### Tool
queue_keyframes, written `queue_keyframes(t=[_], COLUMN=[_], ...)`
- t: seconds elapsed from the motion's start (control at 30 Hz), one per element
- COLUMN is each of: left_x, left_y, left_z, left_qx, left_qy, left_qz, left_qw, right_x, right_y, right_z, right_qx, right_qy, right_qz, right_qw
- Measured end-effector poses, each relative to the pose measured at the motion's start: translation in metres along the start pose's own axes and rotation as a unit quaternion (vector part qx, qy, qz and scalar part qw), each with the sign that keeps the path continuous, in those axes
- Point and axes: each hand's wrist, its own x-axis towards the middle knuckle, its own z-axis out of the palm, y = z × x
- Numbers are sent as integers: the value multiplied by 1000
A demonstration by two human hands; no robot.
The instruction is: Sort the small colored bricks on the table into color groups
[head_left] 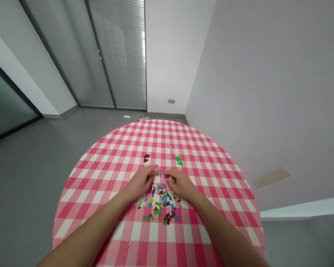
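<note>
Small coloured building blocks (164, 199) lie scattered in a loose pile on the checked tablecloth, mostly blue, green, brown and white. Beyond the pile, a single small blue block (160, 174) rests between my fingertips. My left hand (143, 180) is on its left side, fingers stretched forward and thumb apart. From the right, my right hand (180, 182) reaches in with fingers apart and slightly bent. Neither hand visibly holds anything; whether a fingertip touches the blue block is too small to tell. Both hands partly hide the pile's upper edges.
The round table wears a red-and-white checked tablecloth (122, 237). Farther out lie a group of brown blocks (146, 158) and a group of green blocks (179, 160). A white wall (239, 92) stands close on the right; a power strip (144, 118) lies behind the table.
</note>
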Motion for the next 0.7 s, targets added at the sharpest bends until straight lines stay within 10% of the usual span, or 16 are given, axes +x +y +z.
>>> queue_keyframes(t=[0.27, 0.7], left_x=[0, -1], left_y=[3, 0], left_z=[-3, 0], left_qx=[5, -6], left_qy=[-1, -5], left_qz=[-4, 4], left_qw=[1000, 1000], right_x=[-1, 8], right_y=[-13, -1], right_z=[-18, 5], right_qx=[-25, -98], right_qy=[-105, -8], right_qz=[-50, 41], right_qw=[993, 994])
